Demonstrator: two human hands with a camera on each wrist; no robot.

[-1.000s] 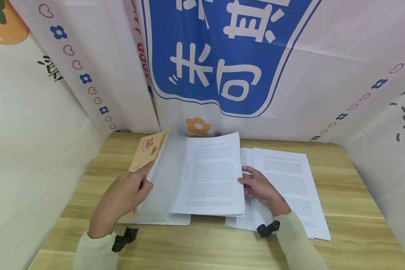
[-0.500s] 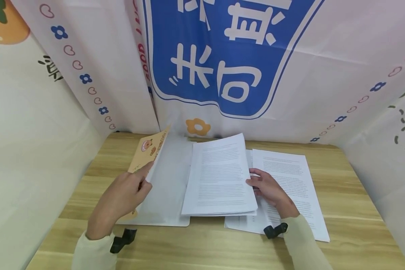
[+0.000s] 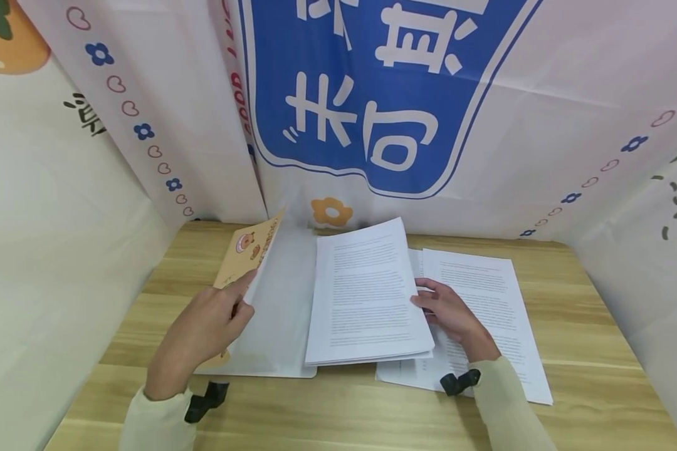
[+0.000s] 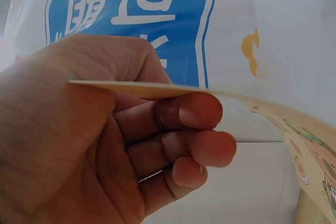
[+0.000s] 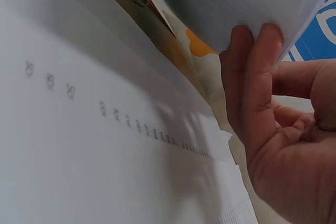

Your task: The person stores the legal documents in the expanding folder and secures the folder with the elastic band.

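My left hand (image 3: 211, 326) pinches the raised tan cover (image 3: 248, 244) of a folder printed with cartoon pictures. In the left wrist view, the thumb and curled fingers of that hand (image 4: 121, 135) lie on opposite sides of the cover's edge. The folder's pale inside (image 3: 279, 313) shows to the right of the cover. By its right edge, my right hand (image 3: 446, 310) grips a thin stack of printed sheets (image 3: 367, 294), tilted and partly lifted. Seen from the right wrist, the fingers (image 5: 257, 82) lie against the sheets' underside (image 5: 210, 3).
More printed sheets (image 3: 485, 307) lie on the wooden table (image 3: 338, 413) at the right, partly under the held stack and my right hand. A white curtain with a blue sign (image 3: 372, 125) hangs right behind the table, and pale cloth walls stand on both sides.
The printed sheets and my right hand have shifted right, uncovering more of the folder's inside. Over the last half second, the sheets' upper edge tilted slightly. My left hand and the cover have stayed put.
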